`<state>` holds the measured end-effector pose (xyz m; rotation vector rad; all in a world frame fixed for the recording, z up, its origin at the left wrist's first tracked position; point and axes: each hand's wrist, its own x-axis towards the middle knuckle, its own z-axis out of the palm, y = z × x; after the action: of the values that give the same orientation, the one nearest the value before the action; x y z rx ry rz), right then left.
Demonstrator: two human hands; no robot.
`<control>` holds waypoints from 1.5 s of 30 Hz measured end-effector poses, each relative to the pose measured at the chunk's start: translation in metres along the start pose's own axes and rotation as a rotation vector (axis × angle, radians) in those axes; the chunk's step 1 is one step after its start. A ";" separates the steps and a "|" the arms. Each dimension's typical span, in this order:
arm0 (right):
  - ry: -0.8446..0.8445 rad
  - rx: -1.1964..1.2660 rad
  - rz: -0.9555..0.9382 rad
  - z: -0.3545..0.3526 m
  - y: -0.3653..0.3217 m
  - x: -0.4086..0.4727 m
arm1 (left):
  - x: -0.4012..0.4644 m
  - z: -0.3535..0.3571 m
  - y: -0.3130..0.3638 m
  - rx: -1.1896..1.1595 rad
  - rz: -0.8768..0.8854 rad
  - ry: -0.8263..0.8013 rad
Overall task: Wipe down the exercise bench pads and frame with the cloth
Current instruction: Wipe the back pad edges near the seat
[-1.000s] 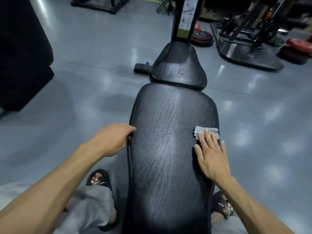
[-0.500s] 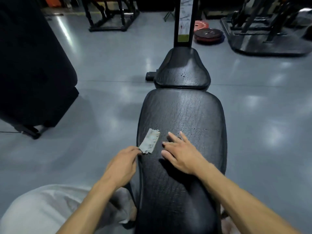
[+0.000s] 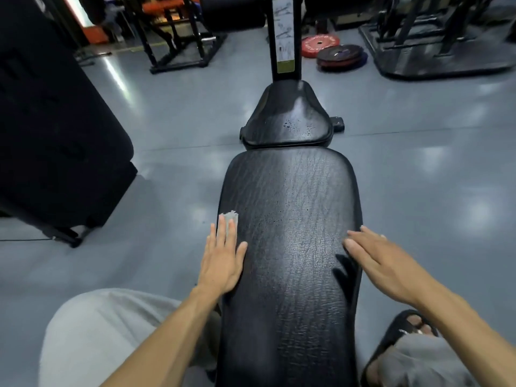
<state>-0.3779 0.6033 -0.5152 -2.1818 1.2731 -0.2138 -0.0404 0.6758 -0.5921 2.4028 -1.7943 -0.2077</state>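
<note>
L hand (image 3: 222, 259) flat, fingers straight, pressing cloth (image 3: 229, 219) on left edge of long pad (image 3: 290, 233); cloth mostly hidden under fingers. R hand (image 3: 382, 256) open, nothing in it, at pad's right edge; contact unclear.

Step, my read: wiping long pad. Next I'd need steady downward pressure, sweep across pad. Small pad (image 3: 287, 118) w/ droplets, upright post (image 3: 284, 37) not yet done.

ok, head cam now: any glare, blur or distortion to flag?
Head view: ceiling-light glare on the grey floor and a sheen on the long bench pad; right hand slightly motion-blurred, casting a shadow on the pad; wide-angle bending at the edges; dark gym background, left hand and cloth sharp.
</note>
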 end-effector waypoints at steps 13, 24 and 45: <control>0.052 0.042 0.231 0.012 0.030 0.028 | 0.010 0.035 0.109 0.277 0.695 0.046; 0.079 0.050 0.369 -0.002 0.048 0.046 | 0.021 0.028 0.142 0.315 1.099 -0.094; 0.281 0.200 0.319 -0.098 0.049 0.119 | 0.161 -0.014 0.161 0.255 1.002 -0.005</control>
<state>-0.3923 0.4460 -0.4817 -1.7950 1.6565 -0.5071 -0.1438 0.4766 -0.5528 1.3135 -2.8656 0.1364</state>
